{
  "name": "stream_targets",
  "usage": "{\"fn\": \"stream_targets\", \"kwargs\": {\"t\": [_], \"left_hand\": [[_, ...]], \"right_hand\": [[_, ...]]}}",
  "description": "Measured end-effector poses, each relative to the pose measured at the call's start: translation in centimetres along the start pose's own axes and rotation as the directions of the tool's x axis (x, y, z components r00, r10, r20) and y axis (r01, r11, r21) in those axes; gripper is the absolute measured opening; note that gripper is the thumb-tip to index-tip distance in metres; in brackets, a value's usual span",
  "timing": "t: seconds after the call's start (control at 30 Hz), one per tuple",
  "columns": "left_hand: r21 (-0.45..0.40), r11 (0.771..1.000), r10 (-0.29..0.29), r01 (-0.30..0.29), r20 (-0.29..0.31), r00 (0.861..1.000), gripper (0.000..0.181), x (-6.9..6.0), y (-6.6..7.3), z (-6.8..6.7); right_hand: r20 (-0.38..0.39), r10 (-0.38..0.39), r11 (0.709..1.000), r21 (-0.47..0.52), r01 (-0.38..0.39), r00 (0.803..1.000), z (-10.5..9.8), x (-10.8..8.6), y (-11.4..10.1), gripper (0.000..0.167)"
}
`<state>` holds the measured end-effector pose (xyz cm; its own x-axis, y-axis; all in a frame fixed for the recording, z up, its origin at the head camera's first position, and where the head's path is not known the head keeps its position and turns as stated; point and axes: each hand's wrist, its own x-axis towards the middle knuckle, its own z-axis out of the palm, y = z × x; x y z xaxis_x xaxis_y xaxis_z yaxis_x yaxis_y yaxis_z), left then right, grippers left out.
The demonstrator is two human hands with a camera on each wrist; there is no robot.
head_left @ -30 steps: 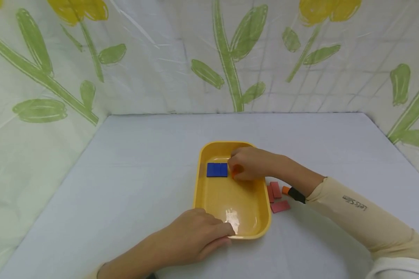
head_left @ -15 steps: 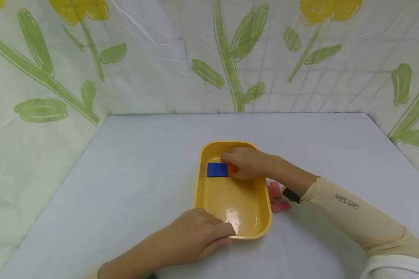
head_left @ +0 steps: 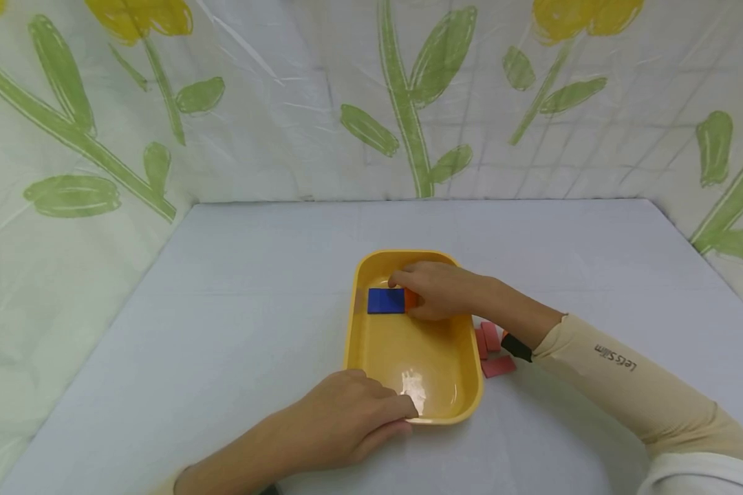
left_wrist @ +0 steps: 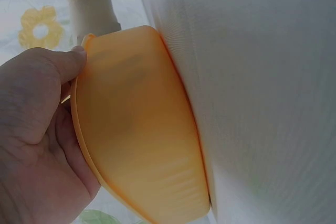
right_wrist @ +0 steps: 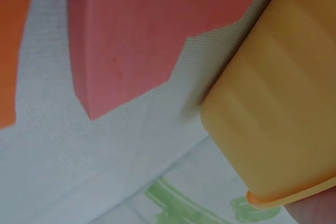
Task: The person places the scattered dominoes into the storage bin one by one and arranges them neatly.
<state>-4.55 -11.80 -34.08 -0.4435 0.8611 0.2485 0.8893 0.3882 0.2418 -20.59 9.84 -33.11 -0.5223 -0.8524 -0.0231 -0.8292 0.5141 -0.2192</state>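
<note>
A yellow plastic tray lies on the table before me. My left hand grips its near rim, thumb outside the wall in the left wrist view. Inside the tray, my right hand holds an orange block, partly hidden by the fingers. That block stands right beside the flat blue blocks, which lie side by side in a row towards the tray's far left. The right index finger reaches over the top edge of the row. In the right wrist view the tray's outer wall hides most of the right hand.
Several pink blocks lie on the table against the tray's right side, under my right forearm. Another orange block shows beside them, mostly behind the dark wrist camera. A flower-painted sheet hangs behind the table.
My right hand has moved slightly left, bringing the orange block up against the blue row. In the last half second it has barely moved. My left hand stays on the rim.
</note>
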Motion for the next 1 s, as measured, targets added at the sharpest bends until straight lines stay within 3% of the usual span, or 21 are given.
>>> {"fn": "stream_targets", "kwargs": {"t": [0.2, 0.33, 0.53, 0.63, 0.73, 0.83, 0.9, 1.0], "left_hand": [[-0.013, 1.0, -0.01, 0.01, 0.012, 1.0, 0.013, -0.1, 0.1, 0.0], [-0.012, 1.0, -0.009, 0.009, 0.01, 1.0, 0.012, -0.1, 0.1, 0.0], [-0.006, 1.0, -0.006, 0.006, 0.003, 1.0, 0.013, 0.1, 0.1, 0.0], [-0.002, 1.0, -0.004, 0.004, -0.002, 1.0, 0.012, 0.2, 0.1, 0.0], [0.008, 1.0, 0.001, -0.001, -0.009, 1.0, 0.011, 0.1, 0.1, 0.0], [0.013, 1.0, 0.004, -0.004, -0.014, 1.0, 0.011, 0.1, 0.1, 0.1], [0.011, 1.0, 0.005, -0.004, -0.017, 1.0, 0.011, 0.1, 0.1, 0.1], [0.008, 1.0, -0.002, 0.002, -0.014, 1.0, 0.011, 0.0, 0.1, 0.1]], "right_hand": [[-0.079, 0.008, 1.0, 0.024, -0.006, 0.997, -0.6, -0.7, -0.1, 0.04], [-0.156, 0.035, 0.997, 0.069, -0.025, 0.987, -1.5, -2.5, -0.2, 0.04], [-0.326, -0.008, 1.0, -0.01, 0.005, 0.945, -2.5, -6.6, -0.8, 0.031], [-0.37, -0.017, 0.998, -0.068, -0.009, 0.929, -2.6, -8.7, -1.1, 0.028], [-0.324, 0.038, 0.996, -0.067, -0.063, 0.945, -2.5, -10.8, -1.4, 0.026], [-0.198, 0.133, 0.989, -0.03, -0.142, 0.971, -2.2, -12.4, -1.4, 0.024], [-0.117, 0.185, 0.982, -0.004, -0.187, 0.976, -1.9, -13.2, -1.2, 0.022], [-0.054, 0.223, 0.975, 0.021, -0.223, 0.973, -1.3, -13.9, -1.0, 0.023]]}}
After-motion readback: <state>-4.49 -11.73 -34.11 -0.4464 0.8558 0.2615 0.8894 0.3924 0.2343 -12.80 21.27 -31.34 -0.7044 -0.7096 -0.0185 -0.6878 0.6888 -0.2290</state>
